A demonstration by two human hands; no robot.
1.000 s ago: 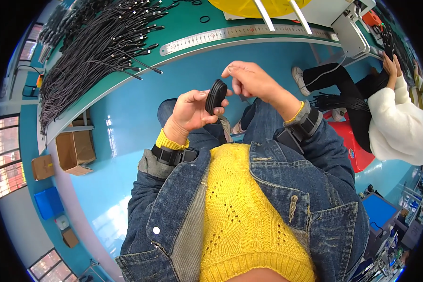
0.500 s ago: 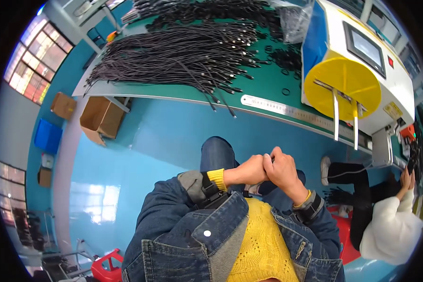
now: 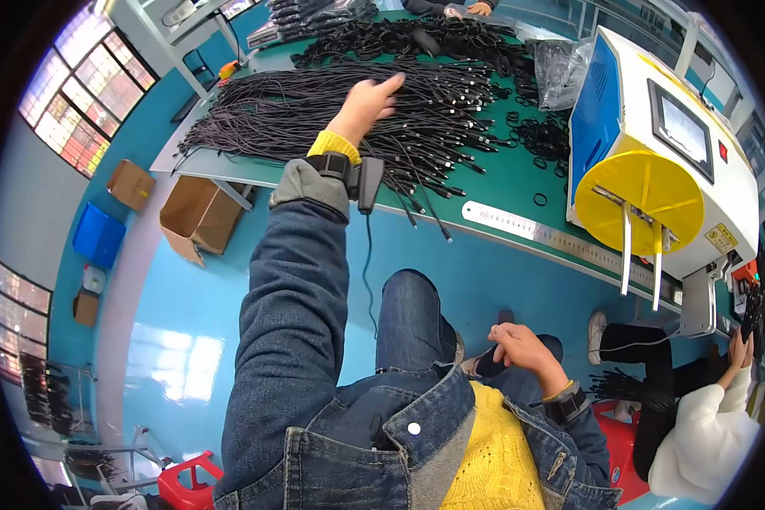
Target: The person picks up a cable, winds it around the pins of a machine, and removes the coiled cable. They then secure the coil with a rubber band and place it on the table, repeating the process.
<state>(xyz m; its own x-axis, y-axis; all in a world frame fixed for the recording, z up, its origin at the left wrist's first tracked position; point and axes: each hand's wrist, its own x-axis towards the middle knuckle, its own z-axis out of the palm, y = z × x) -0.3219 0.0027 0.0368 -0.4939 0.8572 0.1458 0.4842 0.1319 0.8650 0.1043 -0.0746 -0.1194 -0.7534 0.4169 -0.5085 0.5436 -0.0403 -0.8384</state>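
My left hand (image 3: 370,106) reaches out over a wide pile of black cables (image 3: 272,106) lying on the green table (image 3: 518,191). Its fingers are apart and hold nothing; whether they touch the cables I cannot tell. The cables have small silvery plugs on their right-hand ends, and several hang past the table's front edge. Above my lap, my right hand (image 3: 523,347) is closed with thumb and fingers curled together. What it may hold is hidden.
A white machine (image 3: 654,110) with a yellow disc stands at the table's right, behind a steel ruler (image 3: 518,223). Black rings (image 3: 544,140) and a clear plastic bag (image 3: 561,72) lie beside it. A person in white (image 3: 705,425) sits at right; another person's hand (image 3: 480,8) shows at the far edge.
My hands were together above my lap. The left has parted from the right and moved forward over the cables, while the right has stayed near the lap, slightly lower and farther right.
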